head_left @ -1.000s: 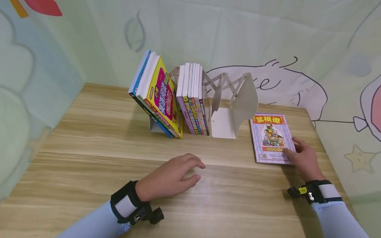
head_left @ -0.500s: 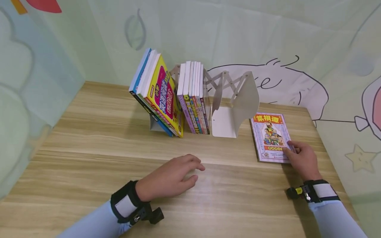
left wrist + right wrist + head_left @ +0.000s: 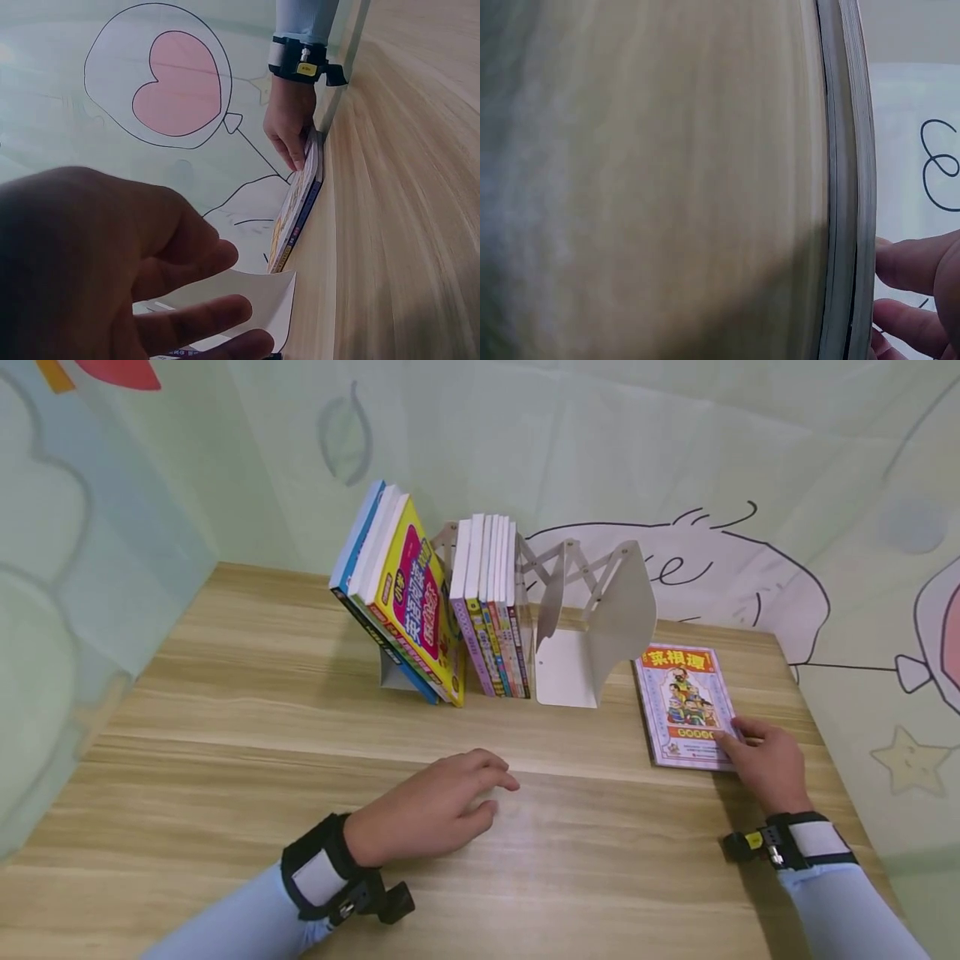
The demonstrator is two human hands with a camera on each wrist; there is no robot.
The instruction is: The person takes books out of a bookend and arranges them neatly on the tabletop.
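My right hand (image 3: 768,768) holds the lower right corner of a pale purple children's book (image 3: 686,702) with a red title band. The thumb is on its cover and the other fingers are at its right edge. Seen from the right wrist, two layered page edges (image 3: 847,187) show it as a stack, with fingertips (image 3: 900,262) against the upper one. The left hand (image 3: 427,810) hovers near the middle of the table with loosely bent fingers, holding nothing. From the left wrist, that hand (image 3: 142,262) appears in front of the rack's end plate.
Behind the hands stands a grey metal folding book rack (image 3: 618,610). Its middle section holds several thin upright books (image 3: 487,602); larger books, a yellow one (image 3: 416,602) outermost, lean left. A printed cloth wall (image 3: 600,435) borders the wooden table (image 3: 225,735).
The right hand's fingers have shifted slightly down along the book's right edge, and the book has moved a little. The left hand stays nearly still.
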